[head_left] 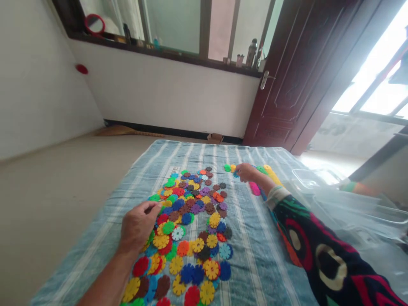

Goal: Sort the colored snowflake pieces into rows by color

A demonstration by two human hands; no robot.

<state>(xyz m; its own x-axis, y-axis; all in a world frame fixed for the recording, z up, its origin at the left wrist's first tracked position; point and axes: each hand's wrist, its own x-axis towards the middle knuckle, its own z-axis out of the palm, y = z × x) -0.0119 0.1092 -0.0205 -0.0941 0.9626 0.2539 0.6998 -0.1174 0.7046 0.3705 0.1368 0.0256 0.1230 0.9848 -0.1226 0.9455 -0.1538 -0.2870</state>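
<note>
Many flat notched plastic discs (pixel 161 241) in several colours lie spread over the striped blue cloth. At their left edge is my left hand (pixel 138 223), thumb and index finger brought together; whether a disc is between them is too small to tell. Farther away, my right hand (pixel 245 172) has its fingers closed on a blue disc (pixel 236 174), beside a green disc (pixel 227 168) and a yellow one. Overlapping rows of discs sorted by colour, with yellow (pixel 272 174) and pink (pixel 254 188) showing, lie near my right wrist, partly hidden by the arm.
Clear plastic containers (pixel 366 208) stand at the right side of the cloth-covered table (pixel 251 242). Beyond it are a wall, a dark red door (pixel 295 80) and a ledge holding bottles and a red-rimmed mirror (pixel 94 24). A small cardboard box (pixel 215 138) sits by the wall.
</note>
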